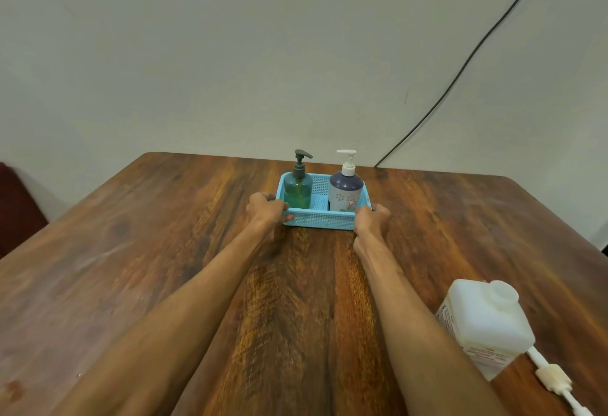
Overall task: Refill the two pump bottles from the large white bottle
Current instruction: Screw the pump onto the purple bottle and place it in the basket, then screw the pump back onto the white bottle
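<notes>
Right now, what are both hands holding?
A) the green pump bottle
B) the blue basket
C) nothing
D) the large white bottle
B: the left hand and right hand each grip an end of the blue basket, where the green pump bottle and purple pump bottle stand; the large white bottle sits untouched, nearer on the right.

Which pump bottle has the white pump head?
The dark purple bottle, at the right end of the blue basket; the green bottle has a dark grey pump.
</notes>
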The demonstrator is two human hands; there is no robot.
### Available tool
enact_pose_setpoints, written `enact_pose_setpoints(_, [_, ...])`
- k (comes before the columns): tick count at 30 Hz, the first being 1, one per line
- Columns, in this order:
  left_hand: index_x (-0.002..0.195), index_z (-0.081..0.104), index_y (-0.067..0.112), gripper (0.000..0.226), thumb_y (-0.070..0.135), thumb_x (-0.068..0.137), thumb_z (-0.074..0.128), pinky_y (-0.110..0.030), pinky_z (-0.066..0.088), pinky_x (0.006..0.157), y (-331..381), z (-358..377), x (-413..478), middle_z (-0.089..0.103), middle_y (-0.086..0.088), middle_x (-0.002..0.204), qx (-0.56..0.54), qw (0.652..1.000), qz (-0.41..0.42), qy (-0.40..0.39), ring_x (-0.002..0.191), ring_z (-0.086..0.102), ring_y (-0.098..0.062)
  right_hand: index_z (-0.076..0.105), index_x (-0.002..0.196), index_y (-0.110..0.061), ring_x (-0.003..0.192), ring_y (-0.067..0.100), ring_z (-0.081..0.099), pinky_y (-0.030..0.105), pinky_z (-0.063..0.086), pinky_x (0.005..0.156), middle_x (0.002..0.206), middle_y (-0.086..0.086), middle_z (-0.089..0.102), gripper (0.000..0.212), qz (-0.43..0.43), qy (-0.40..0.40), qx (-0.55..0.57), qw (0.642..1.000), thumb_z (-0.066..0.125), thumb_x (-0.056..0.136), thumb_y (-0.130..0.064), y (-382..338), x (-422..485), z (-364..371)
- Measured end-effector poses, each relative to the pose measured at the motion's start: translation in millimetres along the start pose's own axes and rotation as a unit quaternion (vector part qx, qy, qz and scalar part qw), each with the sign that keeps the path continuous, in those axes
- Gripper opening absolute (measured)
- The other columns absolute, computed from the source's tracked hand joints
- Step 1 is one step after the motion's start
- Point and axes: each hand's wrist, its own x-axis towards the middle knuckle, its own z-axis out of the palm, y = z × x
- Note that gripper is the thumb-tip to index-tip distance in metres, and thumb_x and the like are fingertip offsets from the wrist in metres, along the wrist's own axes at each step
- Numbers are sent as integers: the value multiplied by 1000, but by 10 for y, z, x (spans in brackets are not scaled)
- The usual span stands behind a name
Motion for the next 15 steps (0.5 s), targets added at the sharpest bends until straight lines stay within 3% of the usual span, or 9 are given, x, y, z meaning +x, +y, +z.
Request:
enact_pose_setpoints(3, [137,54,1,46,4,93,68,-32,64,72,-18,12,-4,63,-13,121,-14,1000,1,-1,80,69,-15,61,107,-9,81,23,72,34,62,66,95,10,70,17,-4,-4,-5,1000,51,95,-2,32,34,7])
enact_pose_setpoints(7, [141,50,2,48,5,95,65,-40,64,79,5,-10,-65,63,-15,123,-32,999,-5,-11,96,71,-24,61,111,-9,82,23,72,33,61,64,98,11,71,19,-3,-14,-8,1000,54,95,-3,32,39,4])
enact_pose_setpoints(10, [147,43,6,53,9,97,63,-38,64,78,11,-45,-153,63,-16,126,-32,999,3,-29,98,70,-22,59,117,-8,84,24,72,32,60,64,101,12,70,22,3,-37,-12,999,59,95,-8,18,-15,-37])
enact_pose_setpoints(15, [149,39,7,59,12,96,65,-45,60,91,86,-150,-463,53,-16,142,18,998,52,2,116,63,-26,53,128,-6,93,20,69,24,55,62,113,11,66,32,-44,-48,-22,998,60,97,-8,-60,-261,-166])
